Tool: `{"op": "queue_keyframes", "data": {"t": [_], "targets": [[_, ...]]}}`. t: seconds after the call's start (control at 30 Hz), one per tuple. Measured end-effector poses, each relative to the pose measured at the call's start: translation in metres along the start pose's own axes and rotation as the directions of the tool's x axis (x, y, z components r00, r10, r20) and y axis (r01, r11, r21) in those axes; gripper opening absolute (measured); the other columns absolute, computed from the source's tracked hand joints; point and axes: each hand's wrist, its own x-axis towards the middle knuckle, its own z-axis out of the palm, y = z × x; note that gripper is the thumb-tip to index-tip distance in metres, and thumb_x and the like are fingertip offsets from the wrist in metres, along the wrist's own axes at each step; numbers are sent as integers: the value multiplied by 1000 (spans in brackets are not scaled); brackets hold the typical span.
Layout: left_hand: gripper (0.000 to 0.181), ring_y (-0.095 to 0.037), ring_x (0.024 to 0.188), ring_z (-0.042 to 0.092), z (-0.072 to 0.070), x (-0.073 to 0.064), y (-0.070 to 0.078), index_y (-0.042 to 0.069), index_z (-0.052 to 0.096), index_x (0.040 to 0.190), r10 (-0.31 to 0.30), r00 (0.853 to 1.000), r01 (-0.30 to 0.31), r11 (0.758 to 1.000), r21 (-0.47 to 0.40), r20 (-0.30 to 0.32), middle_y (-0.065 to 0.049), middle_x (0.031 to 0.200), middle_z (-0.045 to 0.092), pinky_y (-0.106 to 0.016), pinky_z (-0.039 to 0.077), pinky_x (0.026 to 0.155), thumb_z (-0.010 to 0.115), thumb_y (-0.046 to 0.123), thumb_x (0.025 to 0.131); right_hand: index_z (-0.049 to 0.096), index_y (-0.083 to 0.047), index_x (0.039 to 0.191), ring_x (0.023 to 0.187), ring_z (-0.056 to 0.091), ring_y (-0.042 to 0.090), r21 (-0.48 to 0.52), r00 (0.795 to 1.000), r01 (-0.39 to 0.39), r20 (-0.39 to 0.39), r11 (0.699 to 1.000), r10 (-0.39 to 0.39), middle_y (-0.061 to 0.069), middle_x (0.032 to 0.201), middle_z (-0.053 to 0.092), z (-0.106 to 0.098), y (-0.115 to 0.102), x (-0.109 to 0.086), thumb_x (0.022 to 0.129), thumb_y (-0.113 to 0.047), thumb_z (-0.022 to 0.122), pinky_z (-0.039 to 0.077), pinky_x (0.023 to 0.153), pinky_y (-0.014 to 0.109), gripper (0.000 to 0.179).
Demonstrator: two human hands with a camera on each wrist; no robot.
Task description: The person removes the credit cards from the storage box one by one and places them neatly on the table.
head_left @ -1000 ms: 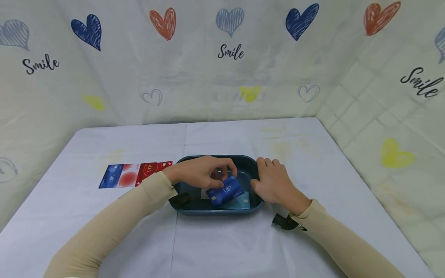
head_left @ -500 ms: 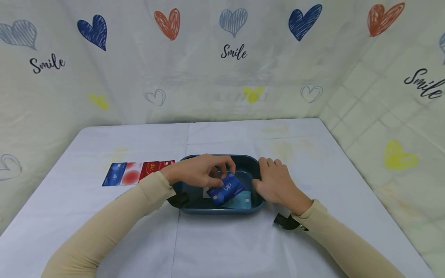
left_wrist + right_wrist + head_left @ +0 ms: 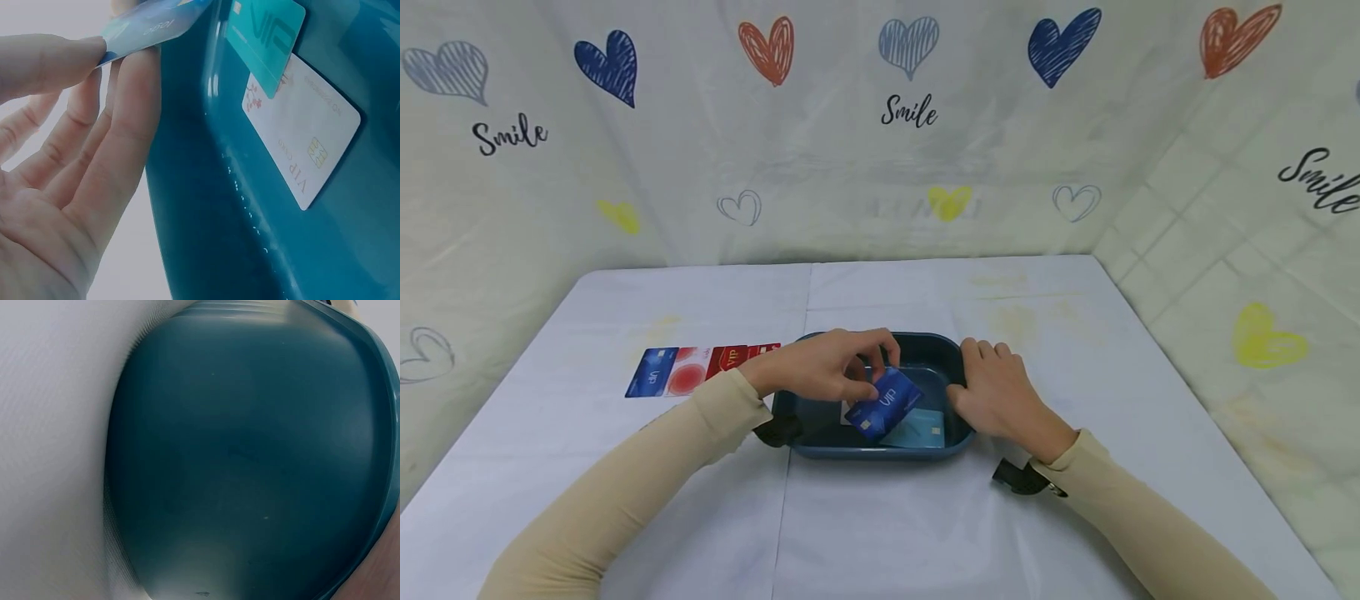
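My left hand [image 3: 827,364] pinches a blue VIP card [image 3: 886,404] between thumb and fingers, over the dark teal tray [image 3: 880,454]. The card is tilted, its printed face toward the head camera. Below it in the tray lies a teal VIP card [image 3: 269,44], overlapping a corner of a white VIP card [image 3: 300,131] with a gold chip and red flowers. In the head view the held card and the left hand hide most of the white one. My right hand [image 3: 1003,392] grips the tray's right end, thumb over the rim; the right wrist view shows the tray's outer wall [image 3: 250,444].
Left of the tray, a row of cards lies on the white-covered table [image 3: 700,492]: a blue VIP card [image 3: 652,372], a white card with a red circle [image 3: 687,372] and red cards [image 3: 727,358], partly behind the left arm. A heart-printed cloth [image 3: 842,167] stands behind.
My left hand has shifted slightly left over the tray, and the pinched blue card has turned a little steeper. My right hand keeps its hold on the tray. The head view has shifted slightly.
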Motion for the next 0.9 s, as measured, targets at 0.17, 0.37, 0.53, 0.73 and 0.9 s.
{"op": "queue_keyframes", "data": {"t": [0.17, 0.37, 0.53, 0.73, 0.9], "targets": [[39, -23, 108, 73, -1, -4, 0, 22, 48, 131, -14, 1000, 14, 1000, -1, -14, -7, 114, 65, -30, 64, 80, 69, 15, 98, 49, -2, 108, 87, 40, 30, 6, 1000, -3, -1, 1000, 3, 12, 94, 52, 1, 0, 0, 91, -26, 51, 29, 74, 40, 29], [40, -23, 107, 73, -1, -9, -3, 21, 48, 130, -8, 999, 8, 1000, 0, -37, -6, 113, 64, -29, 64, 77, 70, 14, 97, 49, -2, 110, 88, 41, 30, 4, 1000, 0, 0, 1000, 0, 12, 96, 53, 0, -1, 0, 92, -26, 51, 30, 74, 40, 30], [40, -22, 104, 73, -1, -11, -3, 20, 48, 130, -4, 999, 3, 1000, -5, -50, -8, 112, 64, -28, 64, 77, 70, 13, 97, 49, -2, 109, 88, 40, 30, 4, 1000, 0, -1, 1000, 0, 12, 96, 53, 1, -1, 0, 92, -26, 51, 30, 74, 40, 29], [41, -21, 98, 72, -3, -15, 0, 21, 48, 129, -12, 998, 10, 999, -34, -59, -8, 111, 62, -32, 65, 75, 70, 11, 96, 49, -2, 108, 88, 41, 30, 5, 1000, -3, -3, 1000, 3, 12, 95, 53, 1, -1, -1, 92, -25, 51, 30, 74, 40, 29], [40, -20, 94, 72, -5, -19, 2, 21, 48, 128, -11, 998, 7, 999, -53, -65, -9, 109, 61, -40, 66, 76, 70, 10, 96, 49, -2, 109, 88, 41, 31, 0, 1000, -5, -3, 1000, 5, 12, 96, 53, 1, 0, -1, 92, -25, 51, 30, 74, 41, 29]]}}
